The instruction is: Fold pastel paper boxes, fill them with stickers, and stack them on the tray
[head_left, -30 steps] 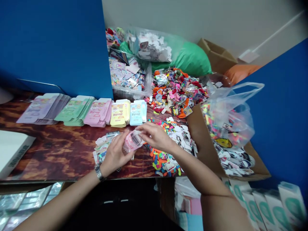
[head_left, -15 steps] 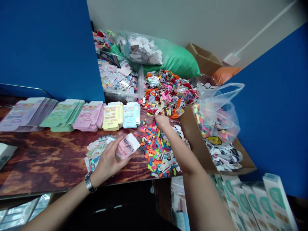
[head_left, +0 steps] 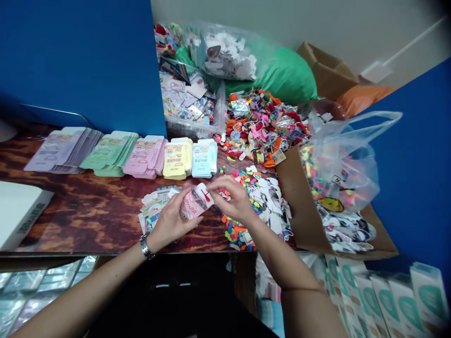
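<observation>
My left hand point(head_left: 172, 217), a metal watch on its wrist, is closed around a small pink printed box point(head_left: 195, 204). The box is tilted, its white end toward my right hand. My right hand point(head_left: 230, 197) pinches at that end, where a thin red piece point(head_left: 206, 194) shows by the fingertips; its kind is too small to make out. Partly under my left hand lies a pile of printed sticker sheets and cards point(head_left: 151, 206). Below my right hand spreads a heap of small bright-coloured pieces point(head_left: 235, 230), with white-edged cutout stickers point(head_left: 271, 199) beside it.
Stacks of purple point(head_left: 56, 150), green point(head_left: 111, 152), pink point(head_left: 144, 157), yellow point(head_left: 176, 159) and blue boxes point(head_left: 202, 162) line the table's back. Behind are a clear bin point(head_left: 220, 110) and a trinket heap point(head_left: 260, 124). A cardboard box point(head_left: 299, 206) stands right, a white box point(head_left: 21, 209) left.
My right hand has come back from the trinket heap to the white end of the pink box, where a red piece now shows. The view has shifted, so everything sits differently in the frame.
</observation>
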Tool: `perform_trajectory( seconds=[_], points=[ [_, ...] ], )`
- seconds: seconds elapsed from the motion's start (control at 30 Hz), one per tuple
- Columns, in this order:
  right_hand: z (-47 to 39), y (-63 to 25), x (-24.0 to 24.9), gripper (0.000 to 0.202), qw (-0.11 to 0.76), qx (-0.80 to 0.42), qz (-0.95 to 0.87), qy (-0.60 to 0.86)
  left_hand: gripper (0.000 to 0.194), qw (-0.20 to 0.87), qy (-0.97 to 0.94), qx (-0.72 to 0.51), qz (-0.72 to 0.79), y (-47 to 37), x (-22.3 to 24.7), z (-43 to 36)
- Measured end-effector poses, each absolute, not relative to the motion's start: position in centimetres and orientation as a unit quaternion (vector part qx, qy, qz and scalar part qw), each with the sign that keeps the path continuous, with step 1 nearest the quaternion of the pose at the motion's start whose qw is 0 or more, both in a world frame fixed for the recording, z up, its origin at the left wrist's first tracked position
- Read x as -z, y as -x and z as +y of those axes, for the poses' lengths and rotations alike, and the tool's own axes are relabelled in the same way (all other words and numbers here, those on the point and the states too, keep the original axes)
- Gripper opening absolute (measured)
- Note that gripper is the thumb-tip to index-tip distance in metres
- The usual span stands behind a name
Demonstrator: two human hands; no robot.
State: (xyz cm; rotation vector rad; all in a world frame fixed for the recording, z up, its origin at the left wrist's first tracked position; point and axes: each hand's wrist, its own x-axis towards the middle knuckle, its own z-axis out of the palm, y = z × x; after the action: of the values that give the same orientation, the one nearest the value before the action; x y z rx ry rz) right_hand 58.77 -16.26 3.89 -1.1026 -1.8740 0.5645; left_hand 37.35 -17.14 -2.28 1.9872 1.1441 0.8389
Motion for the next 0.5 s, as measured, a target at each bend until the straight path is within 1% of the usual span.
perform_trajectory(
  seconds=[0.13, 0.23, 0.37, 0.43, 0.5],
  points=[
    [-16.7, -57.8, -3.9, 0.017, 0.386, -0.188, -0.808, 0.404, 0.076, 0.350, -0.766, -0.329, 0.428, -36.9, 1.9, -17.3],
    [-16.7, -58.0, -4.1, 0.020, 0.347, -0.166, -0.843, 0.377, 0.080, 0.339, -0.769, -0.331, 0.430, -36.4, 1.7, -17.3],
    [-17.2, -58.6, -4.3, 0.027, 0.352, -0.176, -0.835, 0.386, 0.087, 0.307, -0.786, -0.340, 0.415, -36.0, 1.3, -17.3],
    [-17.6, -58.4, -4.1, 0.025, 0.351, -0.194, -0.827, 0.394, 0.082, 0.297, -0.794, -0.343, 0.405, -35.8, 1.2, -17.3],
    [-18.1, -57.7, -3.7, 0.024, 0.357, -0.197, -0.815, 0.412, 0.072, 0.288, -0.797, -0.352, 0.396, -35.7, 1.1, -17.2]
  ],
)
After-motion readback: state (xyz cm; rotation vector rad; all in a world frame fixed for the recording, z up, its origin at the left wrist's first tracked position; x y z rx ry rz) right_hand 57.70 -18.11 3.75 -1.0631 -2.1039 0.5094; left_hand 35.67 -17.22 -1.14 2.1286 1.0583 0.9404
